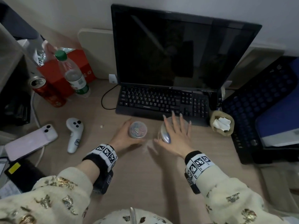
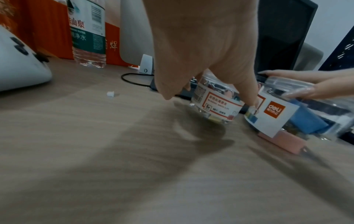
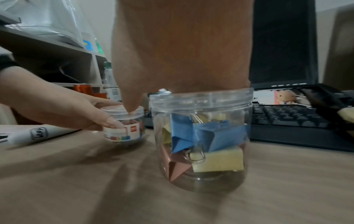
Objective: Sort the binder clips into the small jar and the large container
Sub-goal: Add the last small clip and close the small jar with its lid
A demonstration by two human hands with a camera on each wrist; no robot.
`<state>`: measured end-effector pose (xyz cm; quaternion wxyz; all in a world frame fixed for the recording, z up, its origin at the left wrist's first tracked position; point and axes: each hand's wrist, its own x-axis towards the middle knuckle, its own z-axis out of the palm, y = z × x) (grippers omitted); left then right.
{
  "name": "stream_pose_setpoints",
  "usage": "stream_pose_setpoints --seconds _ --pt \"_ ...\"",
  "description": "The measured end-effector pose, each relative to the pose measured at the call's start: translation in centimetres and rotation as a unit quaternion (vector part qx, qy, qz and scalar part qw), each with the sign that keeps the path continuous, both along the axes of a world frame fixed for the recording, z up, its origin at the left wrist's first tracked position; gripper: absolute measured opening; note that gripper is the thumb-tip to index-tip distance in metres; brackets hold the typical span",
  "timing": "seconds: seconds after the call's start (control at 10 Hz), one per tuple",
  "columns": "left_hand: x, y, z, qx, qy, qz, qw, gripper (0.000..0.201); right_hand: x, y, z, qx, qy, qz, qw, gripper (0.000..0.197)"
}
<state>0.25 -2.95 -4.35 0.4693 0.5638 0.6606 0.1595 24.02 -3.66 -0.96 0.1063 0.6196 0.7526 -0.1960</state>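
The small jar (image 1: 137, 130) (image 2: 214, 103) (image 3: 124, 130) stands on the desk with its clear lid on and small coloured binder clips inside. My left hand (image 1: 123, 135) (image 2: 201, 45) (image 3: 63, 109) grips it from the left, thumb in front and fingers behind. To its right stands the large container (image 1: 165, 135) (image 2: 277, 115) (image 3: 203, 144), lidded, holding big blue, yellow and pink binder clips (image 3: 220, 136). My right hand (image 1: 176, 135) (image 2: 306, 83) (image 3: 182, 45) lies over its lid, fingers spread round the rim, thumb at the side.
A black keyboard (image 1: 161, 101) and monitor (image 1: 178, 49) stand just behind the jars. Left of them lie a white controller (image 1: 75, 133), a phone (image 1: 30, 141), a water bottle (image 1: 74, 75) and a red can (image 1: 47, 92). At the right are a small pot (image 1: 221, 125) and a black mesh tray (image 1: 258, 102).
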Motion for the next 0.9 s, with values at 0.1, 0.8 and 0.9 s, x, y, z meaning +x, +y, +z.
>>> stream_pose_setpoints --seconds 0.1,0.8,0.9 --pt "0.5 0.2 -0.2 -0.017 0.032 -0.032 0.999 0.121 -1.9 0.2 -0.2 0.002 -0.005 0.04 0.999 0.097" --pt "-3.2 -3.6 -0.3 0.189 0.081 -0.202 0.958 0.086 -2.4 -0.8 1.1 0.05 0.086 0.083 0.992 0.081" --pt "-3.2 -4.0 0.8 0.196 0.077 -0.178 0.961 0.081 -2.3 -1.8 1.7 0.05 0.122 0.063 0.989 0.077"
